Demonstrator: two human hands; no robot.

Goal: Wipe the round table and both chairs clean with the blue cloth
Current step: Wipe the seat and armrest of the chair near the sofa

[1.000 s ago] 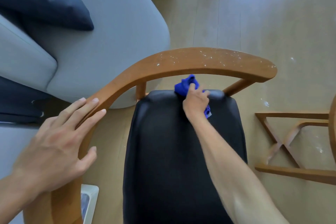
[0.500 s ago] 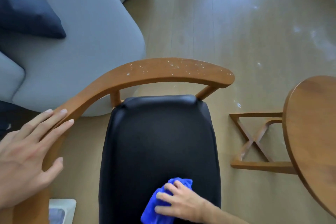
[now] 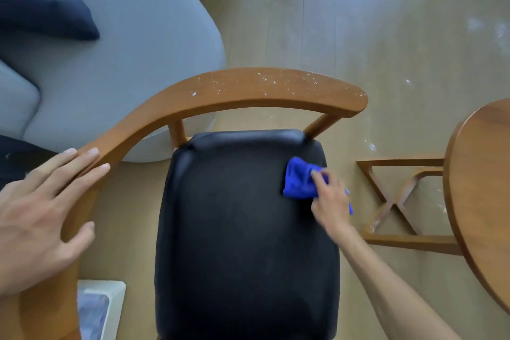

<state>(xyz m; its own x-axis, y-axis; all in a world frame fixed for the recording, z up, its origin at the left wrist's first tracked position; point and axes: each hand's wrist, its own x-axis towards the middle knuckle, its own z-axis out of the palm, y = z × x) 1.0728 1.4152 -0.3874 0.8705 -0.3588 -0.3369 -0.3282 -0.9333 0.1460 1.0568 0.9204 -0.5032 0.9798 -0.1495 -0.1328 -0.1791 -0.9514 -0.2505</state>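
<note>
While the flat left hand steadies the chair, the right hand grips the blue cloth.

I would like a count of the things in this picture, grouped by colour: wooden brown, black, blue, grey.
Wooden brown: 2, chair backrest and round table
Black: 1, seat cushion
Blue: 2, blue cloth and dark blue pillow
Grey: 1, sofa
Total: 6

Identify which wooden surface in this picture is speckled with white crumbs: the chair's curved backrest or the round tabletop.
The chair's curved backrest, running above the black seat, carries white specks along its top. The round tabletop at the right edge shows plain wood.
</note>
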